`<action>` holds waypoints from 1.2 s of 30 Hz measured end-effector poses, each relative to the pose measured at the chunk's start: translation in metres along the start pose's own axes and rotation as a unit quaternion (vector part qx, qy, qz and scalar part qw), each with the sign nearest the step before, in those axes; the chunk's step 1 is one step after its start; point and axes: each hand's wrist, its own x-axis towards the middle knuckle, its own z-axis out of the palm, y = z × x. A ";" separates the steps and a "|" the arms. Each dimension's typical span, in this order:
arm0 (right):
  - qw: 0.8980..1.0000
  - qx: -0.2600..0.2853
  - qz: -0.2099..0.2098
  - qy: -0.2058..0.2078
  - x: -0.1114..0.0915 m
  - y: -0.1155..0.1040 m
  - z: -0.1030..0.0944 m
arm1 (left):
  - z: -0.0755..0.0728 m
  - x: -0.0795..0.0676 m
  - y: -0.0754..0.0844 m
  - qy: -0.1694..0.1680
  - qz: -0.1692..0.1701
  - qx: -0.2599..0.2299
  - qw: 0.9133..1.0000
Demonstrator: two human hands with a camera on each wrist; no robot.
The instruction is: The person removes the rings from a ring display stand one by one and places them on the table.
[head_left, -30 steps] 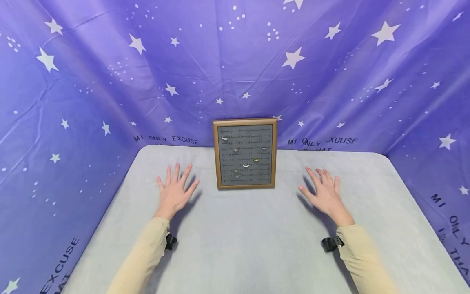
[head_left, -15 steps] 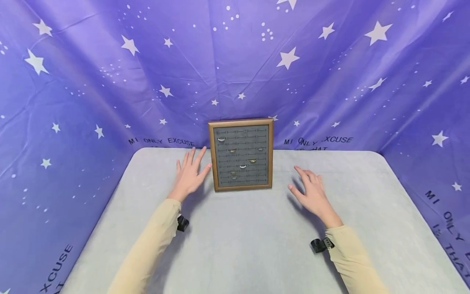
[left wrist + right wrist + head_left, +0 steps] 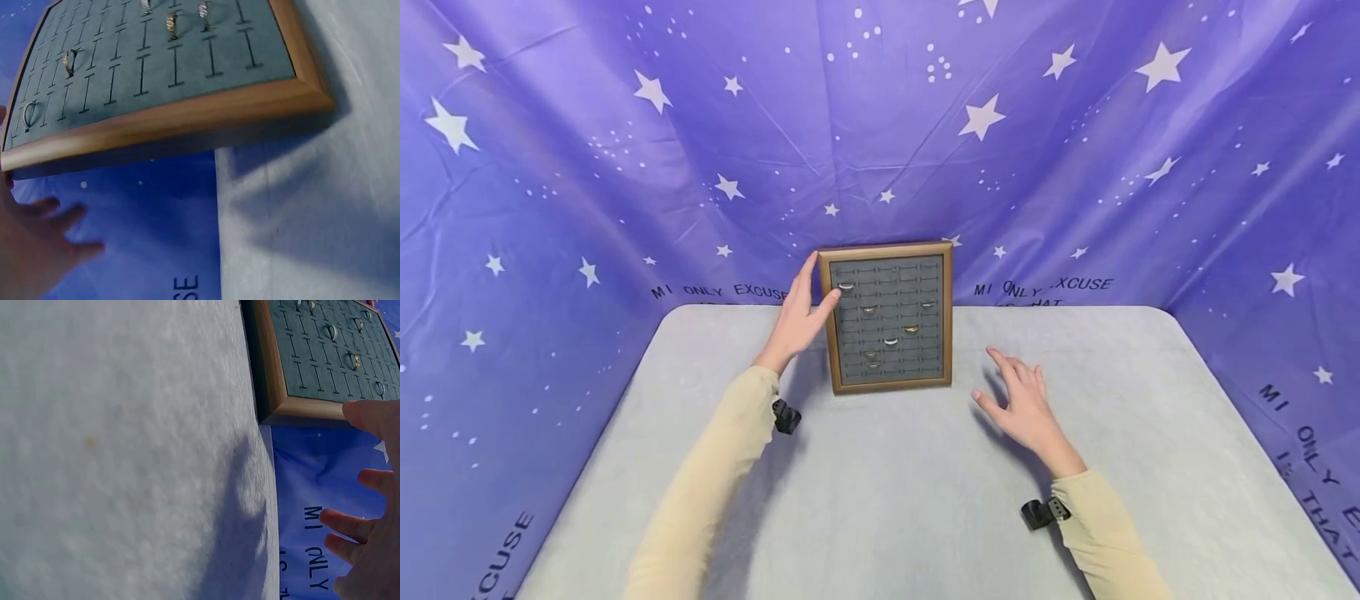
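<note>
A wooden-framed ring display board (image 3: 891, 387) with a grey slotted panel stands upright at the far middle of the table in the head view. Several rings sit in its slots, among them a silver ring (image 3: 846, 287) near the upper left and a gold ring (image 3: 911, 329) lower right. My left hand (image 3: 797, 321) is at the board's left side, thumb overlapping the front and index finger at the upper left corner. In the left wrist view its other fingers (image 3: 65, 217) are spread beside the frame. My right hand (image 3: 1026, 412) hovers open to the board's right, holding nothing.
The table (image 3: 880, 500) has a pale grey cover. Behind and beside it hangs a purple curtain (image 3: 880, 125) with white stars and lettering, close behind the board. Black wrist cameras (image 3: 786, 416) sit at both cuffs.
My left hand has moved right and forward from the table's left part to the board's left edge. My right hand has shifted slightly left, and the head view has turned a little.
</note>
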 end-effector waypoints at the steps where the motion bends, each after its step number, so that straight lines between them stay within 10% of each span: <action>1: 1.000 0.001 0.000 0.001 -0.001 0.000 0.001 | 0.001 0.002 0.000 0.002 0.001 -0.028 1.000; 13: 1.000 0.015 -0.017 0.017 0.000 -0.010 0.008 | 0.016 -0.001 -0.014 0.026 -0.026 -0.258 0.966; 36: 0.979 0.122 -0.132 0.092 0.077 -0.071 0.023 | 0.009 -0.018 0.002 0.009 -0.041 -0.314 0.949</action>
